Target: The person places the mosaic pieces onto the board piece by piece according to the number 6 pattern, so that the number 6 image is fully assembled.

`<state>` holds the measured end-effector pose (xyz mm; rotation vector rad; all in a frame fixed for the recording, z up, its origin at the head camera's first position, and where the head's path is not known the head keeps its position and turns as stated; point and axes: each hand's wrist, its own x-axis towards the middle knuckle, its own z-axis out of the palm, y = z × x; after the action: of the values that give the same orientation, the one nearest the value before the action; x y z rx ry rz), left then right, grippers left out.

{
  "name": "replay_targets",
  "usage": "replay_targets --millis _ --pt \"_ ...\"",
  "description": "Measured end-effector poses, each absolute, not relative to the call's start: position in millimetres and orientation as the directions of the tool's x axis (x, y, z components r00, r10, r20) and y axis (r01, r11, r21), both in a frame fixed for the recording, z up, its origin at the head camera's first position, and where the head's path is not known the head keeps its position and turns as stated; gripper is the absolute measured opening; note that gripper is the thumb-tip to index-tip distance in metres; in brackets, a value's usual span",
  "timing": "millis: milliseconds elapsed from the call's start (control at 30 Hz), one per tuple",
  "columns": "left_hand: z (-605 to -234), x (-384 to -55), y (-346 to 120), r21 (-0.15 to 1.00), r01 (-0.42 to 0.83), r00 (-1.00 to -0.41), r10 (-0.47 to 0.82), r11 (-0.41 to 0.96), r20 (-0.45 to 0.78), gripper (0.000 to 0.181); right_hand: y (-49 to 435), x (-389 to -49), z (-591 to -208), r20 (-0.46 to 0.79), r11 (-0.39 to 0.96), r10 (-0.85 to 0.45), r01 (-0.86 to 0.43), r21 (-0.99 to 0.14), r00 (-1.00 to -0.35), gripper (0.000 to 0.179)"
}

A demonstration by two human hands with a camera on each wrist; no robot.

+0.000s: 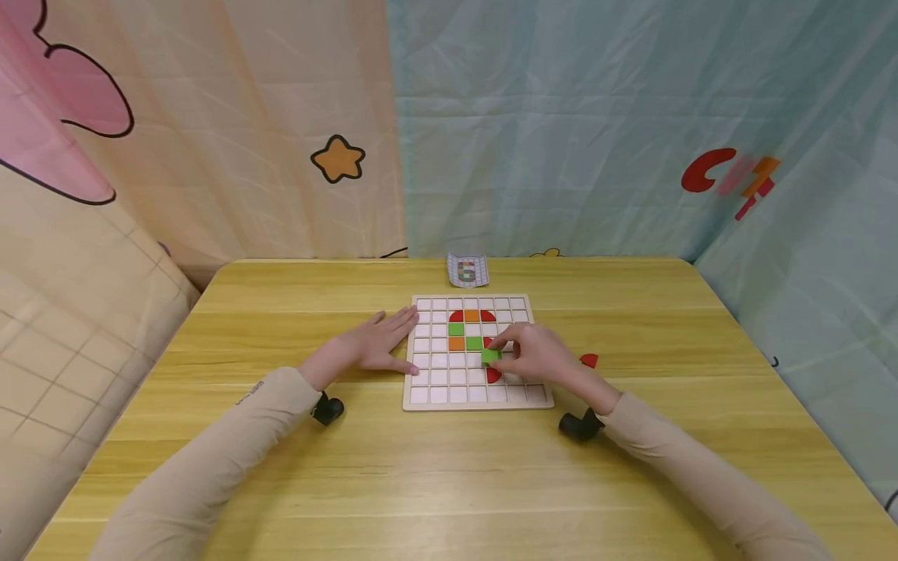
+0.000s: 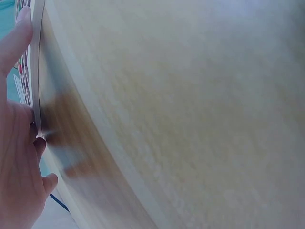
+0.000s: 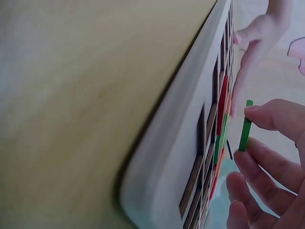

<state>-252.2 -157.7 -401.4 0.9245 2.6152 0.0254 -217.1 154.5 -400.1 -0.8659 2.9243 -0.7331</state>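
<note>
A white grid board (image 1: 438, 396) with a pale wooden rim lies on the table. Red rounded pieces, orange squares and green squares (image 1: 457, 329) fill several of its cells. My right hand (image 1: 536, 354) pinches a green square tile (image 1: 490, 356) between thumb and fingertip over the board's right half. In the right wrist view that tile (image 3: 246, 126) is seen edge-on, held apart from the board. My left hand (image 1: 379, 341) has its fingers spread, with fingertips and thumb on the board's left edge. In the left wrist view the left hand (image 2: 19, 143) lies along the rim.
A small creased paper card (image 1: 468, 270) with a printed coloured grid pattern lies behind the board. To the right of the board, a red piece (image 1: 589, 360) sits on the wooden table (image 1: 435, 483), partly hidden by my right arm. Printed curtains (image 1: 491, 117) hang behind the table.
</note>
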Motion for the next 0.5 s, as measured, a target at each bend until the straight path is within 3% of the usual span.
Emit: replay_targets --millis 500 --pt "-400 -252 -156 0.14 0.604 -0.717 0.612 0.784 -0.334 0.104 141 -215 -405 0.076 0.717 -0.574 -0.546 -0.433 -0.815 0.025"
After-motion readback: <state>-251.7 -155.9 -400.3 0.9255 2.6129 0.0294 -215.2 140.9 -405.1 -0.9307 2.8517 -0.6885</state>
